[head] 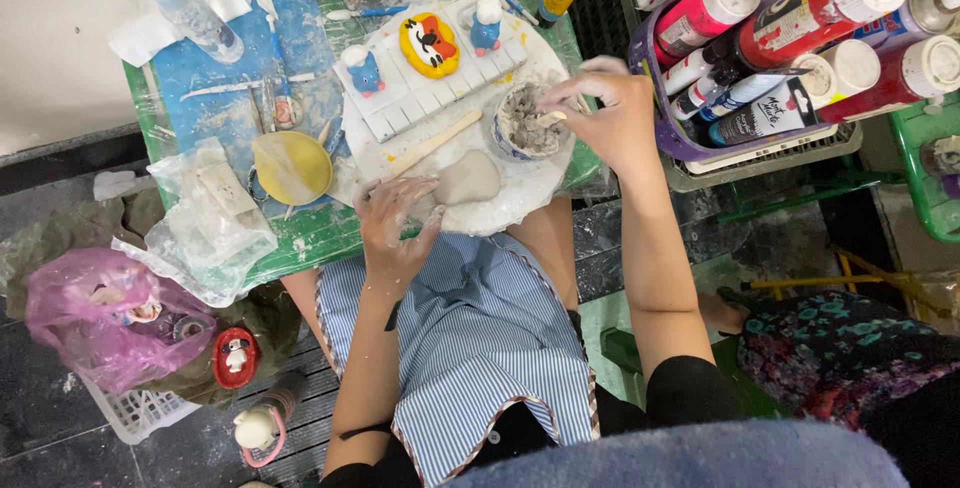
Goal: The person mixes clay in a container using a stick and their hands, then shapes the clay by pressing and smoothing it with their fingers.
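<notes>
Cluttered table point(300, 238), paint bottles point(800, 18) beside hands point(610, 113).

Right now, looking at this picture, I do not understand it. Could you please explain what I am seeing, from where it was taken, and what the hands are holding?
There is no machine here. One camera, worn on a person's head, looks straight down at their own two bare hands and lap.

The left hand rests at the edge of a round white board, its fingers against a grey clay lump. The right hand reaches into a small cup of grey paste; what its fingertips pinch is too small to tell.

Also on the board are a white slatted clay piece bearing two blue figures and a yellow and red figure, and a wooden stick. To the left lies a yellow disc. At the right, a purple basket holds paint bottles.
</notes>
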